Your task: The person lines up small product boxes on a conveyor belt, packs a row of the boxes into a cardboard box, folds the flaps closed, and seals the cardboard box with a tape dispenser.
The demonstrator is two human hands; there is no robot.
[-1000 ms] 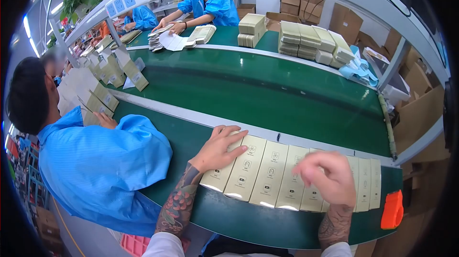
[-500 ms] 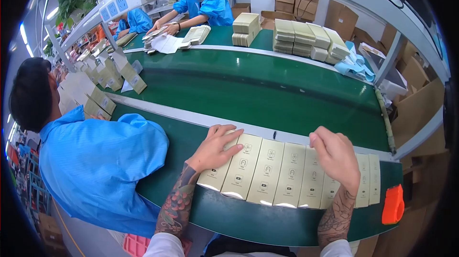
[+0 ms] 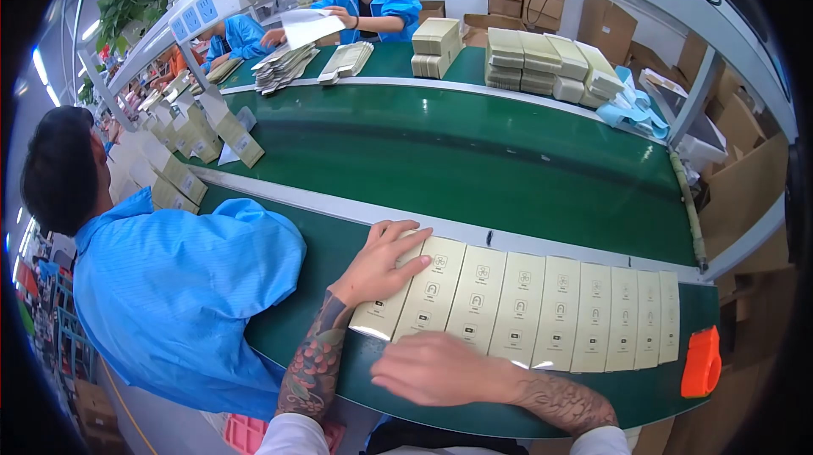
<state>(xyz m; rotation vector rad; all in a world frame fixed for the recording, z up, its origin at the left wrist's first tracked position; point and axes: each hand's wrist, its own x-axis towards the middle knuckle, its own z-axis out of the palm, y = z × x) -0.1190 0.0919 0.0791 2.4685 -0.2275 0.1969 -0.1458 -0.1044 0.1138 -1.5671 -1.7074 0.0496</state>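
A row of slim cream boxes (image 3: 518, 311) with small printed icons lies side by side on the green bench in front of me. My left hand (image 3: 383, 264) rests across the left end of the row, fingers spread, touching the first boxes. At the front edge of the row is my right hand (image 3: 440, 368), slightly blurred, its fingers curled inward. It covers the lower ends of some boxes near the left. Whether anything sits inside those curled fingers is hidden. An orange plastic tool (image 3: 701, 362) with a looped handle lies to the right of the row.
A green conveyor belt (image 3: 457, 163) runs beyond a metal rail. A co-worker in a blue smock (image 3: 182, 302) sits close on my left, near standing cream cartons (image 3: 237, 140). Across the belt, another person handles papers beside stacked cream boxes (image 3: 521, 57). Metal frame posts rise at right.
My right hand has moved from the right part of the row down and left to its front edge. My left hand stays put. The person across the belt has lifted a white sheet.
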